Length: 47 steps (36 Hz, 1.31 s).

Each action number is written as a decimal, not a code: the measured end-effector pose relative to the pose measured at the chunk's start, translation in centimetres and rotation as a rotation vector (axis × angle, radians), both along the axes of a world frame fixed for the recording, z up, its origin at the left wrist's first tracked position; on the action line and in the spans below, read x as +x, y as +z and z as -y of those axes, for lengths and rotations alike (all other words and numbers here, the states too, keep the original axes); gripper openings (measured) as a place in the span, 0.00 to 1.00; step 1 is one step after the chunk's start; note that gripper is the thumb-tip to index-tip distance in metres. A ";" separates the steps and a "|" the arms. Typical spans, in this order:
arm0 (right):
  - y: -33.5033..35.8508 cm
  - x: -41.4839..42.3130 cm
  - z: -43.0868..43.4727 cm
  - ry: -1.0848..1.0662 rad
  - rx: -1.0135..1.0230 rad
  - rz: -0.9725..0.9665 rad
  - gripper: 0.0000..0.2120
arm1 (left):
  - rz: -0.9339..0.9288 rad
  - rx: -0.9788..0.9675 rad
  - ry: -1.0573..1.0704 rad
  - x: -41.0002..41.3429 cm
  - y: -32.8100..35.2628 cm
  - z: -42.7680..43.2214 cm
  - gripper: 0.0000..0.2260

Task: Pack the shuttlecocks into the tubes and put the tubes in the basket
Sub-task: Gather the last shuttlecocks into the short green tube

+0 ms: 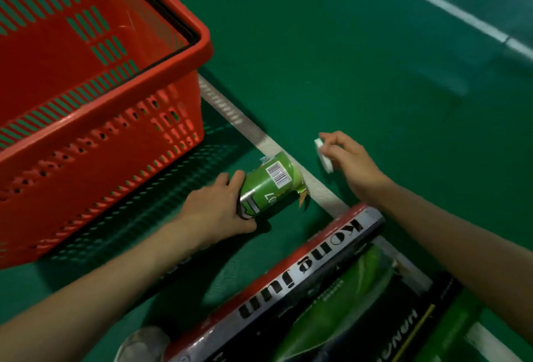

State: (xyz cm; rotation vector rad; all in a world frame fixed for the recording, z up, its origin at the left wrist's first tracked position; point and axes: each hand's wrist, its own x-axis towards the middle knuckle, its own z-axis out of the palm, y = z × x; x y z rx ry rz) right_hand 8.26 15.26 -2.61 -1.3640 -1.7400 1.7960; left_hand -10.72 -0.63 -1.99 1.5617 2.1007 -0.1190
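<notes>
We see the green tube (pixel 268 185) tilted low over the floor (pixel 360 58), near the red basket (pixel 205 44). Our left hand (pixel 213 208) curls round its near end, forearm stretched forward. Just right of it, our right hand (pixel 352 159) pinches a white cap (pixel 324 158), wrist bent inward.

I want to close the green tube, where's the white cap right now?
Head view: the right hand pinches the white cap, just right of the green tube the left hand grips.

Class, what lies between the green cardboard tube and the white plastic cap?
Head view: only the white court line and green floor lie between the green cardboard tube and white plastic cap.
</notes>
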 end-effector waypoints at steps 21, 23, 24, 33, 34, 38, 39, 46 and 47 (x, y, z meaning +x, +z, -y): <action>2.6 0.4 3.5 0.137 0.030 -0.154 0.29 | 0.004 0.233 -0.087 2.7 2.0 -1.0 0.35; 2.9 0.3 3.9 0.159 0.062 -0.113 0.30 | 0.003 0.248 -0.094 2.7 2.1 -1.0 0.35; 2.9 0.3 4.0 0.166 0.082 -0.089 0.29 | -0.002 0.262 -0.097 2.6 2.2 -0.9 0.35; 2.8 0.9 3.5 0.206 0.141 -0.005 0.36 | -0.084 0.307 -0.157 2.5 2.5 -2.3 0.36; 2.8 0.9 3.1 0.206 0.134 -0.013 0.35 | -0.070 0.300 -0.151 2.6 2.5 -2.6 0.36; 2.5 1.0 1.3 0.177 0.153 0.026 0.34 | -0.021 0.277 -0.134 3.2 2.2 -4.2 0.36; 2.3 0.9 0.7 0.148 0.141 0.036 0.33 | -0.010 0.263 -0.133 3.4 2.2 -4.8 0.35; 1.1 1.6 -3.8 -0.190 0.142 0.009 0.12 | -0.068 0.203 -0.251 4.9 2.1 -10.8 0.41; 1.0 2.2 -4.3 -0.247 0.169 0.015 0.12 | -0.095 0.195 -0.268 5.4 2.2 -11.7 0.43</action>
